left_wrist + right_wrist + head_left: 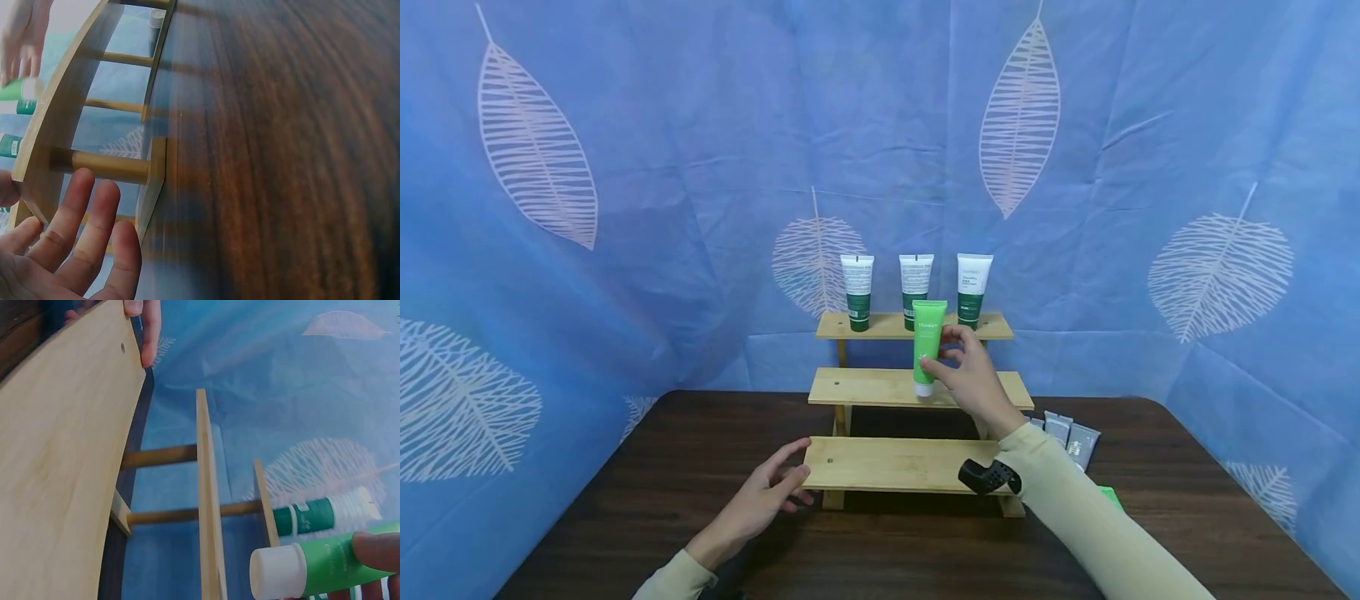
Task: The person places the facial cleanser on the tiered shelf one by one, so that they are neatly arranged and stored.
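Observation:
My right hand (973, 375) grips a light green squeeze tube (928, 342), upright with its white cap (278, 573) down, at the middle tier of a three-tier wooden display stand (917, 462). The right wrist view shows the cap apart from the boards. At the stand's left end, my left hand (760, 500) holds the lowest board between thumb and index finger, its other fingers (94, 231) extended below. On the top tier, three white-and-dark-green tubes (973, 287) stand in a row, caps down; the green tube partly covers the middle one.
Several grey tubes (1078, 442) lie on the dark wooden table (730, 450) to the stand's right, partly behind my right forearm. A bit of something green (1111, 497) shows beside my sleeve. A blue leaf-patterned cloth (700, 208) hangs behind the table.

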A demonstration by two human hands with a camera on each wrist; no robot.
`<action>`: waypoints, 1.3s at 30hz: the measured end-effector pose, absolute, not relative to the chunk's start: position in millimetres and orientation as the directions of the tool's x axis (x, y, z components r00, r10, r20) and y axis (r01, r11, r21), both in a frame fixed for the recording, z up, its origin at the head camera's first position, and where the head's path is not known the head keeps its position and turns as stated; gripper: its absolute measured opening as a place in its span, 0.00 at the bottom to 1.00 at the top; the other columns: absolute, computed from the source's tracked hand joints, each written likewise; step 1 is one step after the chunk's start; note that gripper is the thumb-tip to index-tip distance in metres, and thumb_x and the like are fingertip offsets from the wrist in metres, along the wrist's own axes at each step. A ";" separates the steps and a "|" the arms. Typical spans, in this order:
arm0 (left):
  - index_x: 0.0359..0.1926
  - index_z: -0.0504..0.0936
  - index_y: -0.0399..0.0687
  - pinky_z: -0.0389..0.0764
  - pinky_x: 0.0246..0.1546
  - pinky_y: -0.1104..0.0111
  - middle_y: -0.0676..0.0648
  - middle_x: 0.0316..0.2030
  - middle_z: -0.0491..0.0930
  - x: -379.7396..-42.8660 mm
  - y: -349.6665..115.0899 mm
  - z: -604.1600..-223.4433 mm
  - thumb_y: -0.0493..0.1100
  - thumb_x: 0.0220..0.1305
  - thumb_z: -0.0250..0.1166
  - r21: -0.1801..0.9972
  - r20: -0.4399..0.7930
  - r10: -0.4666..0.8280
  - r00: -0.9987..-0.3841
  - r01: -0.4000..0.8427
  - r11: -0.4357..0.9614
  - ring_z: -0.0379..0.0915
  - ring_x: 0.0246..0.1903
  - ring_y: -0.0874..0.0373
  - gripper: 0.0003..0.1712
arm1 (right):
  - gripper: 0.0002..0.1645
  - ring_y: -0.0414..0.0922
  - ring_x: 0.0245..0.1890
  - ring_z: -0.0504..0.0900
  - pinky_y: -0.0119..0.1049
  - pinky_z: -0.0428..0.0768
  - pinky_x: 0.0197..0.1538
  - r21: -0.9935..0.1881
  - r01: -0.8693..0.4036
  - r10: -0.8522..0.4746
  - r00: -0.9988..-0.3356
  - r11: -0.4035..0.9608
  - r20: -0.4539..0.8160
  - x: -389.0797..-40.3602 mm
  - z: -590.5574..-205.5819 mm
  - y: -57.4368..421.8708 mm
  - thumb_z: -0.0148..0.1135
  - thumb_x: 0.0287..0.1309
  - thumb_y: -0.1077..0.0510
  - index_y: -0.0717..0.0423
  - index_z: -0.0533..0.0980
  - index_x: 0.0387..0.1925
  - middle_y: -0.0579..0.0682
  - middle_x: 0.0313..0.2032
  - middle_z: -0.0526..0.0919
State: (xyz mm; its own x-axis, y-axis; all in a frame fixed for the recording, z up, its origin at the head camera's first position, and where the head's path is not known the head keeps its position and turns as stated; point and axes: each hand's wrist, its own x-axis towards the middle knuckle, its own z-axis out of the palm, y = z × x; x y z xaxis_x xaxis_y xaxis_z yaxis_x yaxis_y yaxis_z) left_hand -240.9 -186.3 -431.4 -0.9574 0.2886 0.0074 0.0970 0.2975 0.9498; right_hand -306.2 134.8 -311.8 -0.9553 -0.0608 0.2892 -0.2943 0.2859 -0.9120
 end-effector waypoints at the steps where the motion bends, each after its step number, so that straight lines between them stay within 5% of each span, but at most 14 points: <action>1: 0.78 0.58 0.47 0.81 0.42 0.60 0.40 0.50 0.84 -240.9 -186.5 -431.7 0.57 0.78 0.56 0.949 0.008 0.290 -0.957 0.098 0.298 0.84 0.42 0.51 0.37 | 0.33 0.57 0.67 0.74 0.55 0.75 0.64 -0.913 -0.296 -0.065 -0.955 0.280 0.289 -309.3 -311.6 129.2 0.65 0.68 0.64 0.60 0.61 0.69 0.59 0.66 0.69; 18: 0.78 0.58 0.46 0.80 0.42 0.59 0.40 0.49 0.84 -239.5 -186.3 -430.9 0.55 0.79 0.55 0.953 0.014 0.294 -0.956 0.102 0.286 0.84 0.41 0.50 0.36 | 0.28 0.57 0.60 0.78 0.54 0.75 0.63 -0.906 -0.338 -0.066 -0.941 0.254 0.333 -338.6 -325.5 54.8 0.69 0.63 0.66 0.58 0.68 0.60 0.59 0.59 0.76; 39: 0.79 0.57 0.45 0.81 0.41 0.58 0.39 0.49 0.83 -240.7 -185.7 -428.8 0.53 0.79 0.56 0.959 0.019 0.301 -0.954 0.103 0.266 0.84 0.41 0.49 0.36 | 0.27 0.59 0.62 0.77 0.53 0.76 0.62 -0.932 -0.294 -0.008 -0.954 0.211 0.299 -336.3 -323.8 38.3 0.69 0.63 0.67 0.58 0.68 0.60 0.59 0.60 0.76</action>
State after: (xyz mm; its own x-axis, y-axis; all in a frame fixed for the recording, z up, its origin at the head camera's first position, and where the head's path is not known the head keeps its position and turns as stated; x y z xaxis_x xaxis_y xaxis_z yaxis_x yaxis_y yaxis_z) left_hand -240.7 -185.7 -428.8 -0.9535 0.3007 0.0194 0.1033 0.2657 0.9585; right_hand -336.3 38.3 -323.8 -0.9543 -0.0085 0.2988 -0.2938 0.2108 -0.9323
